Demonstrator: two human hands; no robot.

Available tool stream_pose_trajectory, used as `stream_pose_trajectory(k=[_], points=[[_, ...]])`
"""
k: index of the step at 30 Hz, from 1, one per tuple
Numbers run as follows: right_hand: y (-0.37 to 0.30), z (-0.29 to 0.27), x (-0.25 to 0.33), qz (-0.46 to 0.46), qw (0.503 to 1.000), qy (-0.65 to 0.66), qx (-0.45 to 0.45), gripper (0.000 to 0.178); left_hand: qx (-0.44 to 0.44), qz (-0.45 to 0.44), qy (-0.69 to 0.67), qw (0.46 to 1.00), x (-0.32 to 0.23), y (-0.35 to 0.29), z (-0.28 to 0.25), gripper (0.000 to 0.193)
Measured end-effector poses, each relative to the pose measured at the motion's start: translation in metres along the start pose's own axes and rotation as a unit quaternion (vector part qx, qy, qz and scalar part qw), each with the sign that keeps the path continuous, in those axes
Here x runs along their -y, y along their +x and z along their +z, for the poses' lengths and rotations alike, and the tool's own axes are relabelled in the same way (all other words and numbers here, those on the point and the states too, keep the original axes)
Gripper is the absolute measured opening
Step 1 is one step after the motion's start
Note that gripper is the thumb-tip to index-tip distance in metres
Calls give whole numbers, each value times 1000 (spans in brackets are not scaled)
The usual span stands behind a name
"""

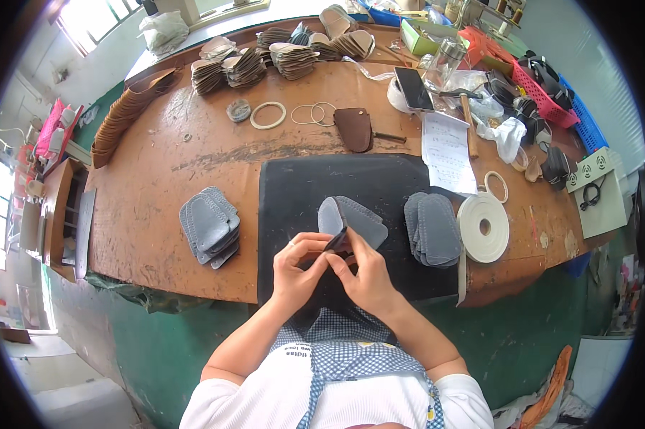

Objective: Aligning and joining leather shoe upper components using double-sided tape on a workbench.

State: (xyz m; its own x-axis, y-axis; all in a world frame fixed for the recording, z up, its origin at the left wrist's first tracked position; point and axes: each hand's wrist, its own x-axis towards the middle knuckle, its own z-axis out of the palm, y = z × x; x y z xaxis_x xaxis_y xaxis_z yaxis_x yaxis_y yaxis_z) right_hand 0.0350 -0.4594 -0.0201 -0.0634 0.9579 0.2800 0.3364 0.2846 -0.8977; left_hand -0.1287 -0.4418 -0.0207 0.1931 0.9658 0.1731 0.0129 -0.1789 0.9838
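Over the black mat [294,186], my left hand [297,270] and my right hand [369,270] meet, fingers closed on a curved grey leather-like piece [330,216]. Its dark edge faces up at the fingertips, and my fingers hide much of it. Just beyond, another grey piece [367,223] with a stitched or punched border lies flat on the mat. Left of the mat sits a fanned stack of similar grey pieces [209,223]. A second stack [432,230] rests at the mat's right side, next to a white tape roll [484,227].
Bundles of tan pieces [294,61] line the table's far edge. A brown leather piece [353,129], a hammer [469,125], a phone [413,89] and a written paper sheet [447,151] lie beyond the mat. Pink [544,96] and blue [583,118] baskets stand far right.
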Motion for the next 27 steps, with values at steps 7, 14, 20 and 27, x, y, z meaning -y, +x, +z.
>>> stream_pose_trajectory(k=[7,14,20,27], points=[[-8,-1,-7,4,999,-34,1,52,9,-107,-120,987,15,-7,-3,13],[-10,-4,-12,-15,999,-52,5,44,4,-113,-141,983,16,-8,-2,13],[-11,-4,-12,23,999,-32,-5,39,-9,-120,-143,982,14,-9,-3,13],[-12,-1,-16,18,998,-38,-35,37,-5,-114,-143,983,16,-10,-2,11]])
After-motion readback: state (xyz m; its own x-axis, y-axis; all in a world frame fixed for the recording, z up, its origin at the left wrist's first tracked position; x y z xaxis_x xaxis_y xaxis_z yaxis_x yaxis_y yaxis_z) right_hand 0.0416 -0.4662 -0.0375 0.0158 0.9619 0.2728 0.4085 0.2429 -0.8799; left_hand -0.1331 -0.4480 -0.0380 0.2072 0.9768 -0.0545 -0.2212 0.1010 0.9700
